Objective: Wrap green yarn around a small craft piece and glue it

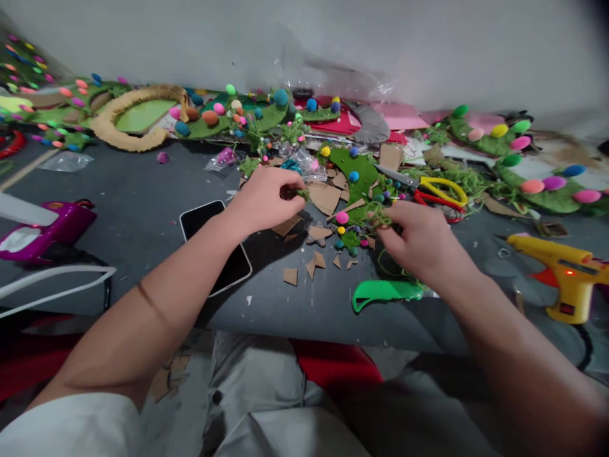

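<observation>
My left hand (266, 200) is closed in a pinch over the table, with a bit of green fibre (301, 193) at its fingertips. Green stringy yarn (379, 217) is held between the thumb and fingers of my right hand (421, 238), and a loose strand hangs below it. Between the hands lie cardboard scraps (324, 198), a cardboard star (318, 234) and a green felt piece (351, 178) with coloured balls. A small green star (351, 240) with pom-poms sits beneath. Near my right wrist is a green cutter (387, 292).
A phone (231, 270) lies under my left forearm. Scissors with yellow handles (445, 190) rest behind my right hand. A yellow glue gun (568, 270), its red light on, is at right; a purple tool (50, 231) is at left. Decorated wreaths (137, 117) line the wall.
</observation>
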